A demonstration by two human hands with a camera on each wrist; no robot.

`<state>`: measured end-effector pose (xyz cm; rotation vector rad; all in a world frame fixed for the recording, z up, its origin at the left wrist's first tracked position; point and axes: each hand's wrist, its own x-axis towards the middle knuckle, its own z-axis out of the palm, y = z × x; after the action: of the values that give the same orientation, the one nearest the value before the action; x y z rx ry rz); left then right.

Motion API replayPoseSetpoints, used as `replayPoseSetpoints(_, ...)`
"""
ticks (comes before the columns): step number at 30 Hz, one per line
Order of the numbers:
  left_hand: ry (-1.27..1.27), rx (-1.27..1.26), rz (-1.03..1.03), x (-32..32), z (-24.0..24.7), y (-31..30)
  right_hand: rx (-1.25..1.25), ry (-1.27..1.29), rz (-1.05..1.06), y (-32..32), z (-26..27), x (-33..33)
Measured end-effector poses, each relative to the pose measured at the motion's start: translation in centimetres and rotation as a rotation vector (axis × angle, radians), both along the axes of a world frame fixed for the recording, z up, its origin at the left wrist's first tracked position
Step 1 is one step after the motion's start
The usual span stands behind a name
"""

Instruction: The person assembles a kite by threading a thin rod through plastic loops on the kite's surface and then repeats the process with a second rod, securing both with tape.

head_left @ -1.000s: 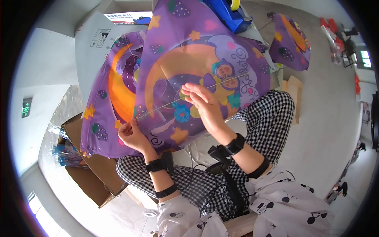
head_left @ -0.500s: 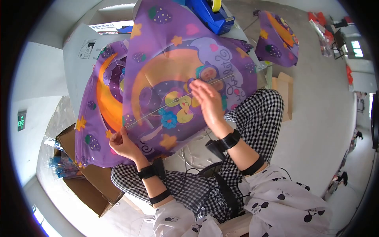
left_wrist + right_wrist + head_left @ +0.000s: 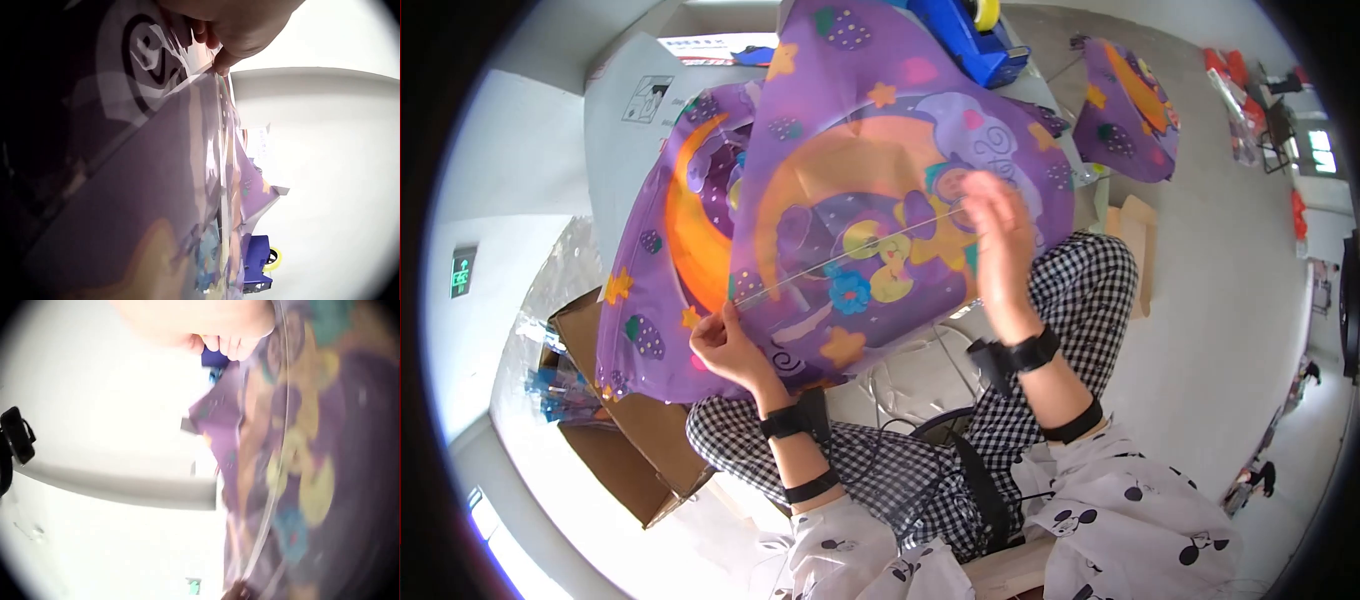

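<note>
A large purple printed sheet (image 3: 905,95), showing an orange moon, stars and blackberries, spreads in front of me in the head view. Across it runs a thin, pale, shiny strip (image 3: 820,267). My left hand (image 3: 730,350) pinches the sheet's near left edge, at the strip's lower end, between thumb and index finger; the left wrist view shows glossy film under those fingertips. Farther right along the strip, my right hand (image 3: 1002,245) lies over the sheet with its fingers extended, blurred. The right wrist view shows the strip (image 3: 287,394) curving away from that hand.
Beneath the sheet is a grey box (image 3: 625,130). A blue tape dispenser (image 3: 975,45) with a yellow roll stands at the back. A similar purple piece (image 3: 1125,115) hangs at right. An open cardboard box (image 3: 615,450) sits at lower left, near my checked trousers (image 3: 1090,290).
My right hand has slid rightward along the strip, away from the left hand. The left hand keeps its pinch at the sheet's edge. The head view swung and came back.
</note>
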<state>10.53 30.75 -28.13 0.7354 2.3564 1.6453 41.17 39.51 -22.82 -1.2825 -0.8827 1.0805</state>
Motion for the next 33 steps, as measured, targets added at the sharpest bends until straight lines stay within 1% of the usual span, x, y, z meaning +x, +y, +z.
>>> replayPoseSetpoints(1,0.017,0.007,-0.005,0.0,-0.2,0.0,-0.021,0.031,0.104,-1.1,1.3,-3.5)
replayPoseSetpoints(2,0.037,0.014,-0.009,-0.1,-0.1,0.0,-0.064,0.239,0.243,-2.2,1.6,-6.7)
replayPoseSetpoints(3,-0.034,0.044,-0.008,0.1,0.0,0.1,-0.081,0.284,0.363,-3.1,1.8,-9.7)
replayPoseSetpoints(6,-0.078,0.057,-0.007,0.2,0.3,0.2,-0.185,0.624,0.532,-5.4,-0.5,-17.8)
replayPoseSetpoints(8,-0.067,0.032,-0.003,0.0,0.3,0.2,-0.234,0.641,0.536,-6.2,-1.6,-21.1)
replayPoseSetpoints(10,-0.056,-0.004,0.017,0.5,0.9,0.3,-0.255,0.57,0.505,-6.0,-2.3,-21.4)
replayPoseSetpoints(11,-0.144,0.051,0.011,0.8,1.2,0.4,-0.263,0.533,0.491,-5.8,-2.7,-21.4)
replayPoseSetpoints(12,-0.121,0.031,0.01,0.7,1.1,0.3,-0.287,0.616,0.435,-5.5,-2.7,-20.4)
replayPoseSetpoints(14,-0.077,-0.007,0.015,0.5,0.9,0.3,-0.251,0.485,0.375,-5.2,-2.6,-17.5)
replayPoseSetpoints(16,-0.08,0.013,0.022,0.5,0.7,0.2,-0.223,0.391,0.268,-4.5,-2.9,-14.7)
replayPoseSetpoints(18,-0.064,0.003,0.024,0.4,0.8,0.2,-0.163,0.4,0.165,-3.6,-2.6,-12.2)
replayPoseSetpoints(21,-0.065,-0.005,0.01,0.2,0.8,0.2,-0.159,0.298,0.093,-2.9,-2.3,-10.5)
replayPoseSetpoints(24,-0.088,-0.028,-0.036,0.1,1.3,0.2,-0.08,0.294,0.127,-3.4,-1.4,-11.4)
replayPoseSetpoints(25,-0.089,-0.029,-0.058,-0.1,1.4,0.1,-0.052,0.299,0.187,-3.6,-1.3,-11.9)
replayPoseSetpoints(26,-0.089,-0.03,-0.08,-0.3,1.5,0.0,-0.105,0.33,0.264,-3.7,-1.2,-12.2)
replayPoseSetpoints(28,-0.173,-0.027,-0.131,-0.5,2.2,-0.2,-0.213,0.392,0.419,-4.0,-1.2,-12.9)
replayPoseSetpoints(29,-0.206,-0.018,-0.151,-0.6,2.5,-0.2,-0.299,0.344,0.402,-3.8,-1.6,-12.6)
replayPoseSetpoints(30,-0.237,-0.005,-0.17,-0.9,2.6,-0.2,-0.244,0.45,0.329,-3.7,-2.9,-12.2)
replayPoseSetpoints(32,-0.368,0.052,-0.211,-1.5,2.3,-0.4,-0.143,0.18,0.256,-3.4,-2.3,-12.0)
replayPoseSetpoints(33,-0.447,0.08,-0.216,-1.5,2.3,-0.5,-0.083,0.101,0.275,-3.2,-1.5,-12.2)
